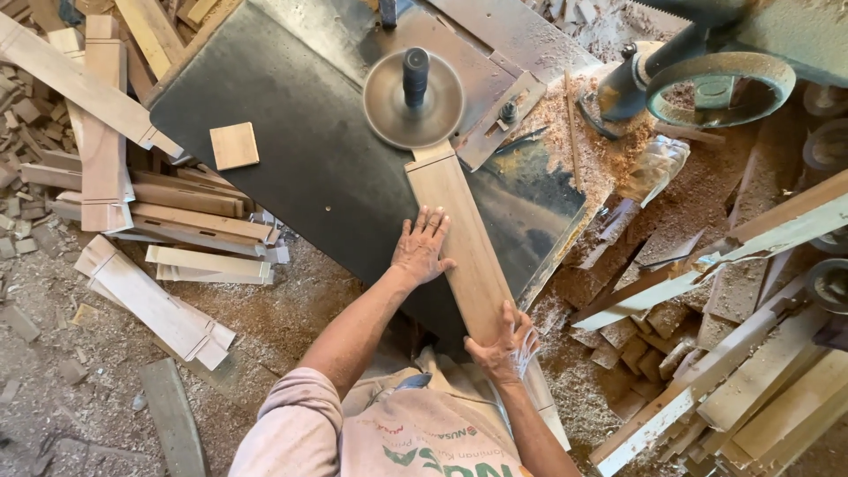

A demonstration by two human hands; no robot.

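The left hand [421,247] lies flat, fingers spread, on a long pale wooden board [466,243]. The right hand [503,346] grips the board's near end. Its far end, cut to a narrow tongue, meets the round cutter disc [412,99] on the dark steel table [291,150]. Sawdust [609,150] is heaped beside them.

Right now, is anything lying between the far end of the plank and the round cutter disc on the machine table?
Nothing visible. The plank runs straight up to the cutter disc, its notched end right at the disc's edge. The left hand lies flat on it, the right hand grips its near end. The small wooden square lies well aside.
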